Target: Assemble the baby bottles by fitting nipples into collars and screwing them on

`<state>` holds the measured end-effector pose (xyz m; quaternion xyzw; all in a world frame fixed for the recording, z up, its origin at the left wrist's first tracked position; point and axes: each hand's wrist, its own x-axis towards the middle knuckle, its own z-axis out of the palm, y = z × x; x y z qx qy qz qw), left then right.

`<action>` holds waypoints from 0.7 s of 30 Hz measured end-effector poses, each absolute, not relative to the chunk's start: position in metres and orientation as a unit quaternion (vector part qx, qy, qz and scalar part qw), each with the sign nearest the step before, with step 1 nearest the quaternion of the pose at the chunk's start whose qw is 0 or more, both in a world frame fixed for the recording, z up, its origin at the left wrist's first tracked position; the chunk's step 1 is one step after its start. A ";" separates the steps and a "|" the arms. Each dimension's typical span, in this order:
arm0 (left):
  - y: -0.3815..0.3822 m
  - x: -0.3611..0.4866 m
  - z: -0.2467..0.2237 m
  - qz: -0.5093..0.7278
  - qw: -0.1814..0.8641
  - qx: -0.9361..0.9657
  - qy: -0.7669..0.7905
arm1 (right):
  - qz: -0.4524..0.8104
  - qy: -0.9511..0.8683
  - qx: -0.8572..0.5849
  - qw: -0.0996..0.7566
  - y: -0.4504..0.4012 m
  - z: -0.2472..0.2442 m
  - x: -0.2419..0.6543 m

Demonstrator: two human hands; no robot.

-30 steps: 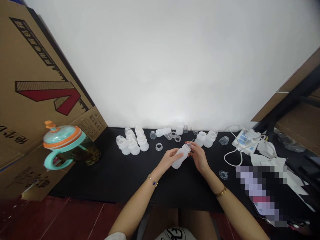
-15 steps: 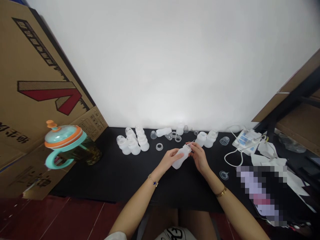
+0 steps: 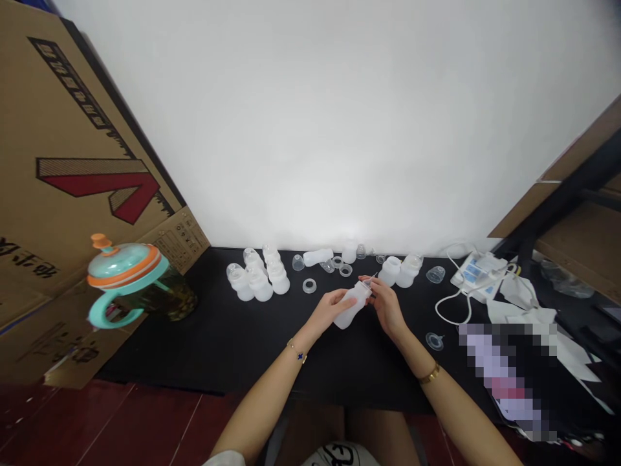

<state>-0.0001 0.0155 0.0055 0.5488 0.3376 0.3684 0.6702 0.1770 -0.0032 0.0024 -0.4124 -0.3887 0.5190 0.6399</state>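
Note:
A frosted white baby bottle (image 3: 348, 312) lies tilted in my left hand (image 3: 330, 307), its mouth pointing up and to the right. The fingers of my left hand are closed around its body. My right hand (image 3: 387, 303) is closed at the bottle's mouth, with its fingers on a clear bottle nipple (image 3: 372, 277) whose thin tip sticks up. The fingers partly hide where nipple and neck meet. Past my right hand stand an open bottle (image 3: 389, 272) and a capped bottle (image 3: 408, 272). A loose nipple (image 3: 435, 340) lies on the black table to the right.
Several capped bottles (image 3: 259, 283) stand at the left. Collar rings (image 3: 309, 285), clear caps (image 3: 297, 262) and a bottle lying down (image 3: 318, 257) are near the wall. A handled jug (image 3: 140, 285) stands far left; a white cable (image 3: 453, 318) and papers (image 3: 521, 310) lie right.
Hardly anything differs. Both hands keep their hold at the bottle, with only a slight shift of the right fingers at its mouth.

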 end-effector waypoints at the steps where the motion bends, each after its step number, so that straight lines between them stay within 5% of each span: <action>1: 0.015 0.000 0.006 0.368 0.671 0.548 0.338 | 0.517 -0.386 -0.414 0.642 -0.003 0.003 0.177; 21: 0.016 0.000 0.003 0.376 0.670 0.549 0.329 | 0.509 -0.371 -0.432 0.645 -0.002 0.000 0.177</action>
